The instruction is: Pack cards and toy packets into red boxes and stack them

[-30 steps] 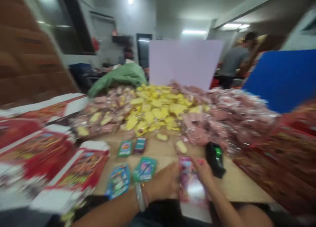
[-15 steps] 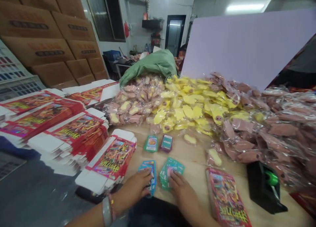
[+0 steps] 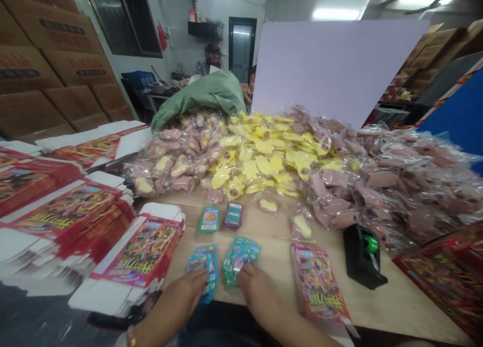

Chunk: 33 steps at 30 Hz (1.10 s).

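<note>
My left hand point(image 3: 188, 292) is closed at the near right part of a loose pile of blue trading cards point(image 3: 210, 256); its fingertips grip a card there, and the thumb is mostly hidden. My right hand point(image 3: 258, 289) has its fingers drawn together on a shiny card on top of a fanned pile of teal trading cards point(image 3: 231, 259). Farther back are two neat card stacks, a green one point(image 3: 209, 219) and a dark purple-edged one point(image 3: 233, 215). A red printed box point(image 3: 319, 281) lies right of my right hand.
Flattened red-and-white boxes point(image 3: 145, 251) are stacked at left. Bagged yellow toys point(image 3: 264, 155) and bagged pinkish toys point(image 3: 339, 201) heap across the back, by a green sack point(image 3: 204, 95). A black tape dispenser point(image 3: 362, 256) stands at right, near another red box point(image 3: 445, 276).
The view has swung right, so things appear farther left. My right fingers have drawn in from lying flat over the teal cards to their near right edge. My left hand stays at the blue cards.
</note>
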Motion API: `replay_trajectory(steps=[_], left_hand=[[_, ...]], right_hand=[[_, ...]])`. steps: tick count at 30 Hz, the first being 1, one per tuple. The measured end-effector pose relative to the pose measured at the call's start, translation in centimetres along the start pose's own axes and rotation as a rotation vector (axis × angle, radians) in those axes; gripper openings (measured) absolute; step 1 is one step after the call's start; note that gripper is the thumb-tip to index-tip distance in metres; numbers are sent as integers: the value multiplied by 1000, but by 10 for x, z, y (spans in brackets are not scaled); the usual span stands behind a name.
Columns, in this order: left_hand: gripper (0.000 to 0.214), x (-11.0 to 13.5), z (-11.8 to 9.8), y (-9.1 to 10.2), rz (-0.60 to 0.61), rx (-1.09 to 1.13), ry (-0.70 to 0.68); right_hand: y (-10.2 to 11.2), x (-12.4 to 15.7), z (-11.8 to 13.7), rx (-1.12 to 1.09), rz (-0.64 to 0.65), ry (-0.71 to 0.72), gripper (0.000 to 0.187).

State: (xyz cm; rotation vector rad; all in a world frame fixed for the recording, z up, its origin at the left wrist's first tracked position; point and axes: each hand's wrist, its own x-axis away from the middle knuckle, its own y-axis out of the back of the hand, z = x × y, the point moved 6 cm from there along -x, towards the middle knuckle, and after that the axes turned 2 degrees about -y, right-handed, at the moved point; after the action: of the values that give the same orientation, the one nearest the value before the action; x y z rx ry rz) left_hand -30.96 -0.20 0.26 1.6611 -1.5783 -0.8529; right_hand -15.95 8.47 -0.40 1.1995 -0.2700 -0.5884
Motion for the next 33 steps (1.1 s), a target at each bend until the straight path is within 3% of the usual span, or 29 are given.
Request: replay_trajectory(steps=[3, 5, 7, 10, 13, 15, 18, 21, 23, 26, 28, 33], left_hand=[[32, -18, -15, 10, -260, 271, 147], [33, -43, -43, -10, -299, 570, 232], [34, -71, -85, -46, -182, 854, 261], [31, -103, -141, -97, 22, 1092, 231], [30, -123, -159, -119, 121, 1197, 225], [32, -130, -147, -111, 104, 1194, 228], [34, -122, -106, -60, -115, 1029, 229], [35, -78, -58, -4, -346, 814, 312], [33, -39, -34, 18, -406, 712, 400], [28, 15, -10, 32, -441, 585, 508], [29, 37, -1, 39, -447, 488, 521], [30, 39, 15, 57, -406, 369, 484]], right_hand=[[51, 13, -22, -321, -359, -289, 24], [72, 29, -40, -492, -563, -473, 23], [75, 43, -58, -544, -611, -582, 20], [63, 67, -94, -637, -639, -743, 21], [56, 84, -128, -713, -725, -871, 22], [58, 85, -145, -740, -743, -906, 22], [61, 84, -161, -789, -703, -903, 24], [53, 85, -170, -896, -630, -912, 26], [40, 87, -173, -1086, -581, -953, 28], [26, 88, -169, -1337, -571, -1012, 37], [26, 85, -165, -1355, -568, -996, 41], [34, 65, -151, -1238, -485, -858, 42]])
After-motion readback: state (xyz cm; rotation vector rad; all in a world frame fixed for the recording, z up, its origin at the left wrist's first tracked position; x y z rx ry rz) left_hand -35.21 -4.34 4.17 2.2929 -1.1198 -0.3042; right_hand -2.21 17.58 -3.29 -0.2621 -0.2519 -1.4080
